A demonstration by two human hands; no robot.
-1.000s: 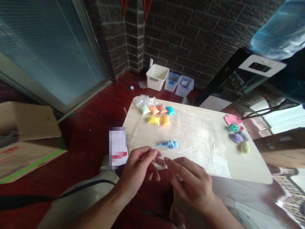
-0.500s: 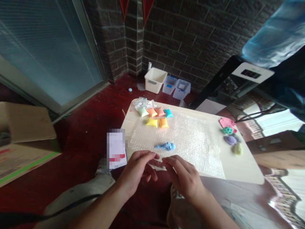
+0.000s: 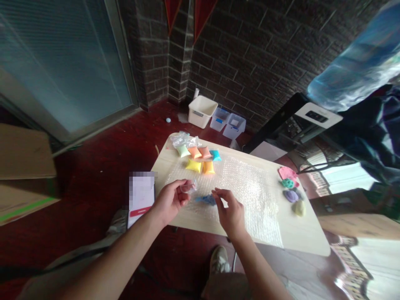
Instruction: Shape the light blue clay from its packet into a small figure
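My left hand (image 3: 170,201) is closed on a small piece of clear plastic (image 3: 193,186), held above the table. Beside it on the right, my right hand (image 3: 230,211) has thumb and fingertips pinched together; whether something tiny is between them I cannot make out. Under and between the hands, a lumpy blue piece of modelling clay (image 3: 206,199) lies on the bubble wrap (image 3: 246,183), partly covered by the right fingers. Farther back lie several small packets of coloured clay, among them a yellow packet (image 3: 193,166), an orange packet (image 3: 208,167) and a turquoise packet (image 3: 215,155).
Crumpled clear plastic (image 3: 184,140) lies at the table's (image 3: 308,233) far left corner. Pink (image 3: 287,173), green, purple (image 3: 291,196) and pale yellow (image 3: 300,208) clay pieces sit at the right end. A white basket (image 3: 201,112) and clear bins stand behind; a cardboard box (image 3: 26,166) is left.
Both hands have moved forward over the table and farther apart. Clear plastic now shows in my left hand, and the right hand partly covers the blue clay. The view has shifted slightly.
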